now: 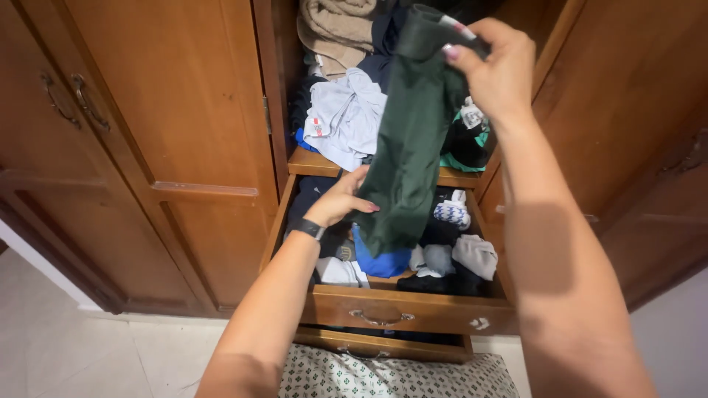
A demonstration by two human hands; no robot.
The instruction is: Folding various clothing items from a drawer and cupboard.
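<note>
My right hand [495, 68] is raised high and grips the top end of a dark green garment [409, 140], which hangs down over an open wooden drawer [402, 308]. My left hand [341, 199], with a dark band on its wrist, reaches in low and touches the garment's lower left edge with its fingers apart. The drawer under the garment holds folded and rolled clothes: a blue piece [380, 262], grey socks [476, 254] and a patterned white roll [451, 214].
Above the drawer a shelf [313, 163] is piled with a pale blue shirt [346, 118], a beige towel [338, 33] and dark clothes. Wooden wardrobe doors [147, 133] stand on both sides. A second drawer [383, 345] below is slightly open. Patterned fabric [398, 376] lies at the bottom; pale tiled floor is at left.
</note>
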